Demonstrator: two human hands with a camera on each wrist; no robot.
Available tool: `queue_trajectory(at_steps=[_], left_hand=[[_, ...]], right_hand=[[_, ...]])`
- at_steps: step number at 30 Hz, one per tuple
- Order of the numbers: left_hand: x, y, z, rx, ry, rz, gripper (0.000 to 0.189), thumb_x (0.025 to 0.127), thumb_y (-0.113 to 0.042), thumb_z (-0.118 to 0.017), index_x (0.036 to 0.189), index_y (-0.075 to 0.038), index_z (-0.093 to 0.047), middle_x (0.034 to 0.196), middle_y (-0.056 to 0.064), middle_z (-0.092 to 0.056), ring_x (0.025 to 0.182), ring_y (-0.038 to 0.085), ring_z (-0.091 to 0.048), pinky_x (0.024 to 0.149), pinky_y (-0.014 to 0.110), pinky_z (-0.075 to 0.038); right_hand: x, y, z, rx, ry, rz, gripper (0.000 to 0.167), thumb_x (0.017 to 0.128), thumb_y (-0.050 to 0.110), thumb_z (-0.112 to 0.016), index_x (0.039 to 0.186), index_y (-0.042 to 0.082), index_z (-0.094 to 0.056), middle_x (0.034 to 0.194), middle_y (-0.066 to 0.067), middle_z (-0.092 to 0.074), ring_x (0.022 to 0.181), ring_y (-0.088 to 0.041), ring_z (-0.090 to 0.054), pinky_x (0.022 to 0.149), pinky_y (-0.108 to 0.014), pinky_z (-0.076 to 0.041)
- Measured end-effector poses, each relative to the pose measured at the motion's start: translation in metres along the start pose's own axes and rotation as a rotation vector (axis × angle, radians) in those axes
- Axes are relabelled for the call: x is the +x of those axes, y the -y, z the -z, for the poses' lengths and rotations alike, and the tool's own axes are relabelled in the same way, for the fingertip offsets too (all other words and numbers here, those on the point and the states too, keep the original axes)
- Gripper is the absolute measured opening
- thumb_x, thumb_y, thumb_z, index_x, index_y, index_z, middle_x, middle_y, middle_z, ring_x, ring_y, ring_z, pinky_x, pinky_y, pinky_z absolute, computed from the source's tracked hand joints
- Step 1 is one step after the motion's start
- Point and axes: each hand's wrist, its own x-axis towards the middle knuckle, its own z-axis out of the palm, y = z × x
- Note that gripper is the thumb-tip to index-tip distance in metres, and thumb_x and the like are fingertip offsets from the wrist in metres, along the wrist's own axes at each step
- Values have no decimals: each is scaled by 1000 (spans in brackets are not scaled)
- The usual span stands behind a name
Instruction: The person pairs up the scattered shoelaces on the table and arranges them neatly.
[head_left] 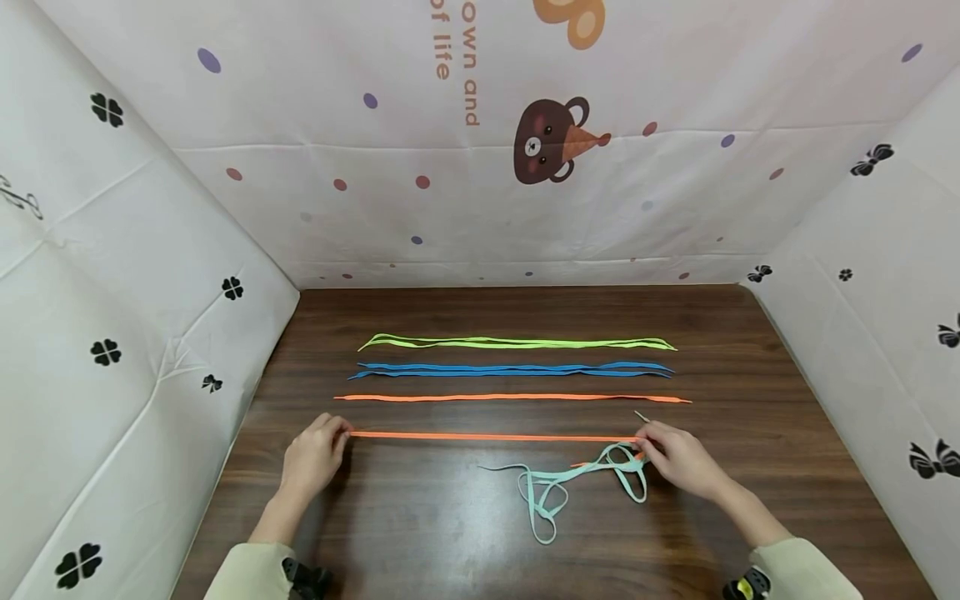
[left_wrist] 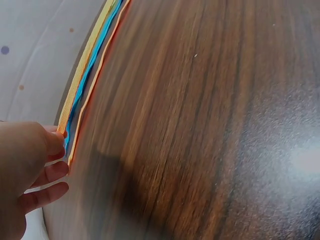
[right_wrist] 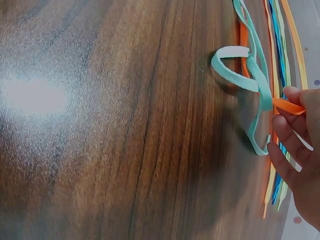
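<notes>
An orange shoelace is stretched nearly straight between the hands. My left hand pinches its left end between thumb and fingertips; in the left wrist view the flat woven lace runs up from the fingertips. My right hand pinches the same lace near its right end. A mint-green shoelace lies in loose loops beside and below the right fingers, with a short orange piece among its loops. In the right wrist view the mint-green loops are beside the fingertips. A thin pale tip shows above the right hand.
Beyond the stretched lace, another orange shoelace, blue shoelaces and yellow-green shoelaces lie side by side across the brown wooden table. Printed white cloth stands along the back and both sides.
</notes>
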Motion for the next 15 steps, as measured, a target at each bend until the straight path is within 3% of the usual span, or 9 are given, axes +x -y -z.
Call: queue_trajectory(at_steps=[5,15], left_hand=[[0,6,4,0,20,28,3,82,-10,-67,82,-10,-64,82,4,-59,60,18,-57,47,34,-43],[-1,19,9,10,22,101,4,83,-11,-67,84,-7,-65,81,6,-59,59,19,-56,47,35,-42]], right_hand=[[-1,-3,2,14,9,-7,13,84,2,-62,83,15,-62,76,9,-57,58,7,-39,51,-18,-36],[-5,-12,9,-16,-15,-26,17,81,-3,-63,81,14,-62,75,8,-59,62,6,-44,53,-20,-39]])
